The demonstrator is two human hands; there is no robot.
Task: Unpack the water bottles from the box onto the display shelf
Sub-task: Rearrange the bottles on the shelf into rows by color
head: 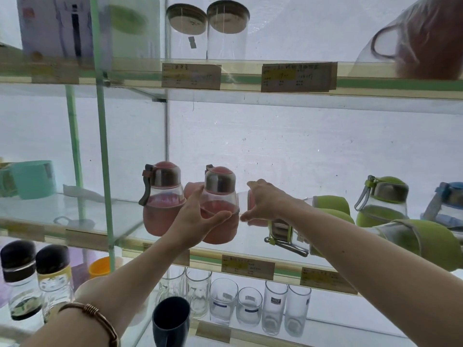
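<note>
1. On the middle glass shelf, a left hand cups an upright pink-sleeved water bottle, fingers wrapped around its belly.
2. The right hand clasps a bottle lying behind.
3. Clear body looks slippery, breakable; the soft sleeve likely offers the safest hold.

The glass shelf at hand height has a pale front edge with a green strip and price tags stuck to it. On it stand two pink bottles upright, close side by side, with another pink one lying behind them. To the right, green bottles lie on their sides, one green bottle stands upright, and a blue bottle stands at the far right edge.
</note>
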